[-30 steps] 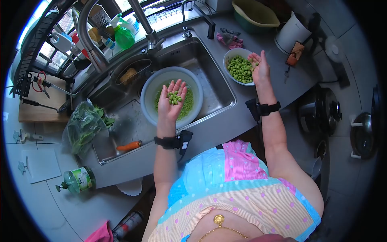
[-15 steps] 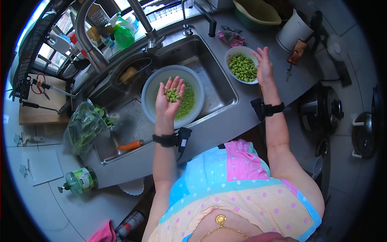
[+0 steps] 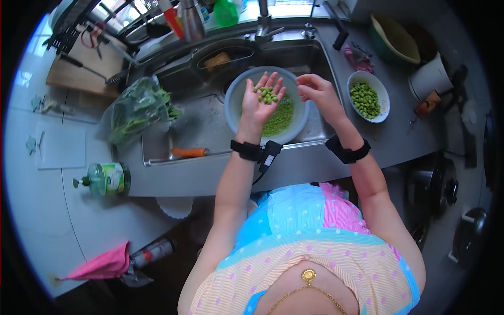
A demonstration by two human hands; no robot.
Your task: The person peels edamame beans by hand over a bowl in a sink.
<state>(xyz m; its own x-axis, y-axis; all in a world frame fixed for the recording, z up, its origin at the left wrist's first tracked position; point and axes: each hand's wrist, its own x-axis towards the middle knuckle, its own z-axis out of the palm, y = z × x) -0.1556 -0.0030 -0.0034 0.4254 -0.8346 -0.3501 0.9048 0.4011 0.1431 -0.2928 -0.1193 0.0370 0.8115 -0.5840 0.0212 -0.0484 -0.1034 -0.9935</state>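
Palm up over the large pale basin, my left hand carries several green beans on its spread fingers. Below it, more green beans lie in the basin, which stands in the steel sink. My right hand is over the basin's right side, fingers bent and partly apart; nothing shows between them. On the counter to the right of the sink stands a white bowl with shelled green beans in it.
A carrot lies at the sink's front left, below a plastic bag of leafy greens. The faucet rises behind the basin. A green soap bottle stands at the left, a green tub at the back right.
My right hand has moved left from beside the white bowl to the basin. My left hand still holds its beans. The whole view has shifted and turned.
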